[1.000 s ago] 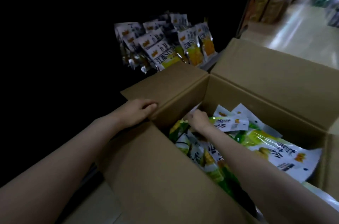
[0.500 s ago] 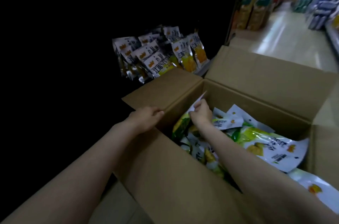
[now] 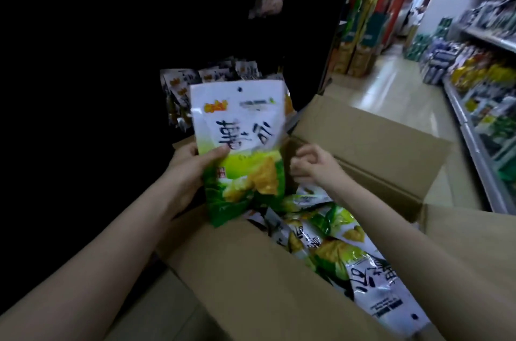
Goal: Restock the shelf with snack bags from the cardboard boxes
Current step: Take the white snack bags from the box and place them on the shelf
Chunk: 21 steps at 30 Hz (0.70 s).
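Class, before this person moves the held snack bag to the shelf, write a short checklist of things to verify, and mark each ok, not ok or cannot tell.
1. Left hand grips the snack bag, thumb across its front: ok.
2. Bag upright, label facing the camera: ok.
3. Right hand free of the bag, fingers curled, holding nothing: ok.
4. Bag lifted out of the cardboard box: ok.
5. Free space among the shelf bags: cannot tell, too dark.
6. More bags in the box left to restock: ok.
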Available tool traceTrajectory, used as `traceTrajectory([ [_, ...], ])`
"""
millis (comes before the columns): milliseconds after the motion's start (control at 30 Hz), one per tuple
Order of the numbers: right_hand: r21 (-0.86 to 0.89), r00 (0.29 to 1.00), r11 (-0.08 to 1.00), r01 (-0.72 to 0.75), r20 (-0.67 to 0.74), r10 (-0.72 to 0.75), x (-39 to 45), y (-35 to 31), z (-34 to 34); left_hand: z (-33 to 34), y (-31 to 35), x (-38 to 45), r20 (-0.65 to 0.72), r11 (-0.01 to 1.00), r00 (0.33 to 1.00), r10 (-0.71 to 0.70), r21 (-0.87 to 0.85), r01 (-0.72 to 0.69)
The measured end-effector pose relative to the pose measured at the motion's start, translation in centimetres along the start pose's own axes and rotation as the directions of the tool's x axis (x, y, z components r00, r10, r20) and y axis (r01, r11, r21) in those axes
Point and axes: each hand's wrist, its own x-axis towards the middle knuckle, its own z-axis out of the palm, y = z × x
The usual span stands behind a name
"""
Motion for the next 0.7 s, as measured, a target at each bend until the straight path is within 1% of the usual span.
traceTrajectory([
  [33, -0.248, 0.998, 0.968, -0.045, 0.041, 0.057, 0.2, 1.6, 0.2, -0.8, 0.4, -0.1, -0.056, 0.999, 0.998, 0.013, -0.035, -0.015],
  [67, -0.491, 0.985, 0.870, -0.049, 0.120, 0.123, 0.3, 3.3, 0.5, -1.6, 0.8, -0.1, -0.102, 0.997, 0.995, 0.010, -0.075, -0.018],
  [100, -0.663, 0.957, 0.748, -0.024, 0.201, 0.208, 0.2, 5.0, 1.1, -2.4, 1.1, -0.1, -0.135, 0.995, 0.991, 0.000, -0.097, -0.013],
  [133, -0.759, 0.930, 0.651, 0.006, 0.244, 0.276, 0.2, 6.4, 1.9, -3.2, 1.3, -0.1, -0.156, 0.995, 0.988, -0.005, -0.099, -0.010],
  [167, -0.815, 0.926, 0.578, 0.032, 0.243, 0.291, 0.3, 7.4, 2.4, -3.8, 1.5, -0.1, -0.168, 0.996, 0.986, 0.002, -0.086, -0.017],
  [200, -0.855, 0.944, 0.518, 0.028, 0.194, 0.268, 0.3, 7.7, 2.9, -4.3, 1.5, -0.2, -0.181, 0.998, 0.984, 0.009, -0.065, -0.021],
  [233, -0.887, 0.968, 0.461, 0.002, 0.116, 0.220, 0.6, 7.1, 3.1, -4.8, 1.4, -0.1, -0.193, 0.999, 0.981, 0.015, -0.045, -0.024],
  [267, -0.873, 0.986, 0.483, -0.068, 0.015, 0.165, 1.0, 6.0, 3.1, -5.3, 1.5, 0.0, -0.201, 0.999, 0.979, 0.017, -0.036, -0.025],
  [300, -0.817, 0.991, 0.562, -0.127, -0.080, 0.108, 1.3, 4.4, 2.9, -5.6, 1.6, 0.1, -0.207, 0.999, 0.978, 0.021, -0.035, -0.029],
  [333, -0.738, 0.987, 0.656, -0.156, -0.143, 0.073, 1.7, 2.4, 2.8, -6.0, 1.8, 0.3, -0.220, 0.999, 0.975, 0.031, -0.033, -0.039],
  [367, -0.671, 0.986, 0.728, -0.138, -0.162, 0.037, 2.1, 0.2, 2.6, -6.2, 2.0, 0.5, -0.238, 0.998, 0.970, 0.056, -0.015, -0.061],
  [400, -0.642, 0.988, 0.762, -0.084, -0.155, -0.022, 2.4, -2.0, 2.5, -6.4, 2.1, 0.7, -0.265, 0.996, 0.960, 0.090, 0.023, -0.087],
  [467, -0.600, 0.976, 0.795, 0.085, -0.110, -0.187, 2.4, -6.3, 2.6, -6.7, 2.6, 0.7, -0.305, 0.989, 0.942, 0.143, 0.089, -0.122],
  [533, -0.531, 0.939, 0.809, 0.252, -0.067, -0.336, 1.8, -10.0, 3.0, -7.1, 3.5, 0.7, -0.322, 0.986, 0.935, 0.148, 0.122, -0.114],
  [567, -0.466, 0.919, 0.824, 0.323, -0.052, -0.390, 1.2, -11.7, 3.5, -7.6, 4.0, 0.6, -0.325, 0.988, 0.936, 0.135, 0.121, -0.100],
  [633, -0.294, 0.902, 0.865, 0.407, -0.021, -0.431, 0.1, -14.9, 5.0, -9.3, 4.8, 0.3, -0.323, 0.990, 0.940, 0.108, 0.122, -0.072],
  [700, -0.164, 0.901, 0.886, 0.433, 0.057, -0.430, -0.5, -17.3, 6.7, -11.6, 5.6, -0.3, -0.335, 0.989, 0.937, 0.097, 0.139, -0.052],
])
